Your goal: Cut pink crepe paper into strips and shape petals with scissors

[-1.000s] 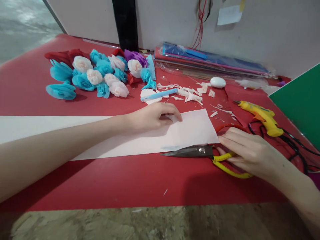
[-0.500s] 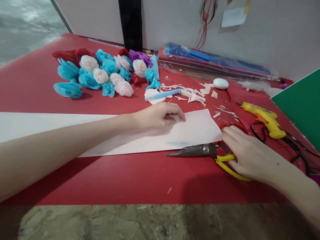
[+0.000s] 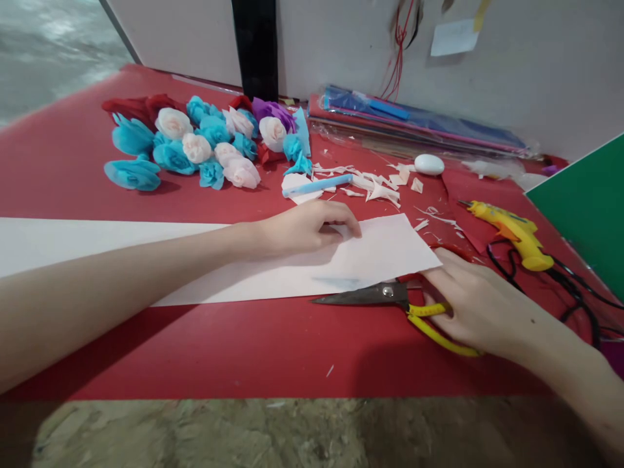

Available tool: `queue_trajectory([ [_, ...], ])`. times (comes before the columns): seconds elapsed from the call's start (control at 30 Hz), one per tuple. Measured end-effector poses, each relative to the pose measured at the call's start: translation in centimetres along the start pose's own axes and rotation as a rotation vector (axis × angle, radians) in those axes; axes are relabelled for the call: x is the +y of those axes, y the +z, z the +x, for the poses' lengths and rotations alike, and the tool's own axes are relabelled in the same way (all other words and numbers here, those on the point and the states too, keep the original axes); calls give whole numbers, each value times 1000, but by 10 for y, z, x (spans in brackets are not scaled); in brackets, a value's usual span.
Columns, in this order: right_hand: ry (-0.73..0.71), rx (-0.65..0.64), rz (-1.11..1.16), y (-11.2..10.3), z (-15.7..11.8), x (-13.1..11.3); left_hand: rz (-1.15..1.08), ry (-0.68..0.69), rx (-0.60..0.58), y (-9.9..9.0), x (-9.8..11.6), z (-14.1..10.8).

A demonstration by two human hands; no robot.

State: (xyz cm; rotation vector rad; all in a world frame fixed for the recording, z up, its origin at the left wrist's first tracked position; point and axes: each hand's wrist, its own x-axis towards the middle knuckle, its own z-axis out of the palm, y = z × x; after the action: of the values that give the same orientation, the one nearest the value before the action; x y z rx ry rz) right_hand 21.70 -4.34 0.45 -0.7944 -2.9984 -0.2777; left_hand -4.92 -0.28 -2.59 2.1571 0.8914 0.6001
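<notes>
At centre, the left hand (image 3: 312, 226) rests loosely curled on a long white paper strip (image 3: 380, 253), and at right the right hand (image 3: 475, 296) grips black-bladed scissors with red-and-yellow handles (image 3: 390, 294) at its lower edge, so cutting seems underway, calling for steady paper and aligned blades.

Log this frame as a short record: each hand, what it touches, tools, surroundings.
Left hand: on the white strip
Right hand: at the handles of the scissors, by the strip's right end
Scissors: dark blade along strip's near edge
Surface: red table
Right side: yellow glue gun
Behind: flowers, pale scraps
</notes>
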Motion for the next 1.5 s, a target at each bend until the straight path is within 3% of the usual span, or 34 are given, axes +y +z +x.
queue_trajectory([
  [0.33, -93, 24, -36, 0, -1, 3, -13, -10, -5, 0, 3, 0],
  [0.7, -162, 146, -35, -1, -4, 6, 4, -20, -17, -1, 3, 0],
  [0.9, -147, 40, -140, -1, -3, 3, 3, -43, -13, -2, 5, -1],
  [1.1, -30, 18, -144, 0, 0, -6, 5, -49, -17, -1, 6, -1],
  [1.5, -12, -47, -135, -7, 13, -12, 3, -5, 2, -1, 3, 0],
])
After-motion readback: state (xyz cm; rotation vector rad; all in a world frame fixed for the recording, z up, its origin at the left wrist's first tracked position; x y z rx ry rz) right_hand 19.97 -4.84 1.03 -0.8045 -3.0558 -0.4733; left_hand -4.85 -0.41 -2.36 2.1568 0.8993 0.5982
